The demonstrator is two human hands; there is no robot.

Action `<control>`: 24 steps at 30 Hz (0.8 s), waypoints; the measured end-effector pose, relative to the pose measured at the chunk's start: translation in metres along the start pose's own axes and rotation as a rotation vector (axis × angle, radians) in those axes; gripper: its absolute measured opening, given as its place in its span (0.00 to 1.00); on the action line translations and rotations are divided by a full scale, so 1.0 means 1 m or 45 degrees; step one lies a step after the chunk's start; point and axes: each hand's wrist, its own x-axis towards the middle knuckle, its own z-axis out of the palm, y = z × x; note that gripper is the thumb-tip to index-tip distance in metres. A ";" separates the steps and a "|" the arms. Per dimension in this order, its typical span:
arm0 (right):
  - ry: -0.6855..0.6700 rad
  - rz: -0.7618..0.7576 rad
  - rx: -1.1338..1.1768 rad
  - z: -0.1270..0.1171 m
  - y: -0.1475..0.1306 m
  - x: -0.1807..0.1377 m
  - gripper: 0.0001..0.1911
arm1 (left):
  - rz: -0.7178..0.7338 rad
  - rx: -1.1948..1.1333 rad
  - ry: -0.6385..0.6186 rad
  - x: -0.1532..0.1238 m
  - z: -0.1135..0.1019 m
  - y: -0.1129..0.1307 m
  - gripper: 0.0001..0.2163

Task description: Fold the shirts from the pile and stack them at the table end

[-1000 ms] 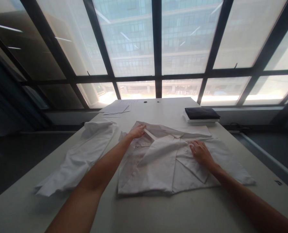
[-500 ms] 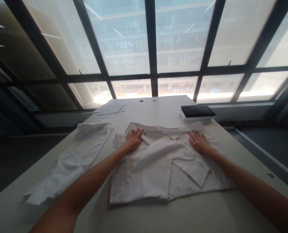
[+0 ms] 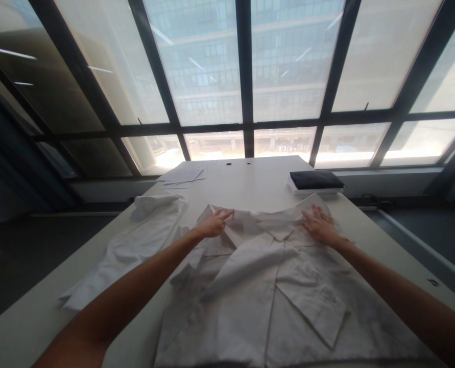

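A white shirt (image 3: 246,286) lies partly folded on the table before me, its pointed collar tip (image 3: 283,232) near the middle of the far edge. My left hand (image 3: 212,224) rests on the cloth near the far left corner, index finger stretched out and the other fingers partly bent. On the far right part my right hand (image 3: 319,225) presses down with fingers spread. Folded-over cloth with a pointed end (image 3: 319,301) crosses the right half of the shirt. The near edge runs to the bottom of the view.
Left of the shirt lies a long piece of white cloth (image 3: 125,255). Sheets of paper (image 3: 183,175) are at the table's far left. A dark folded cloth (image 3: 315,179) tops a white folded stack (image 3: 315,191) at far right. Tall windows (image 3: 208,61) stand behind the table (image 3: 238,181).
The shirt's near edge has come closer to me, and its front part spreads wider. My right hand's fingers are more spread; my left index finger now points to the right. The view has shifted slightly.
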 end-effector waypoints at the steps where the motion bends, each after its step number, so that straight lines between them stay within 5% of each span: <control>1: 0.006 0.040 -0.007 0.000 -0.001 0.009 0.30 | -0.088 -0.012 -0.011 0.007 -0.003 0.005 0.28; 5: 0.187 0.104 -0.038 0.003 -0.016 0.023 0.30 | -0.536 0.033 0.074 0.023 0.000 0.028 0.30; 7: 0.345 -0.012 -0.027 0.007 -0.029 0.019 0.28 | -0.494 0.129 0.208 0.027 0.007 0.041 0.30; 10: 0.457 -0.180 0.011 0.013 -0.046 0.017 0.27 | -0.196 0.190 0.295 0.034 0.019 0.060 0.28; 14: 0.258 -0.058 0.056 0.024 -0.048 0.040 0.30 | -0.133 0.051 0.175 0.048 0.036 0.072 0.30; 24: -0.001 0.251 0.164 0.034 0.016 0.080 0.36 | -0.137 -0.003 0.300 0.057 0.059 0.062 0.32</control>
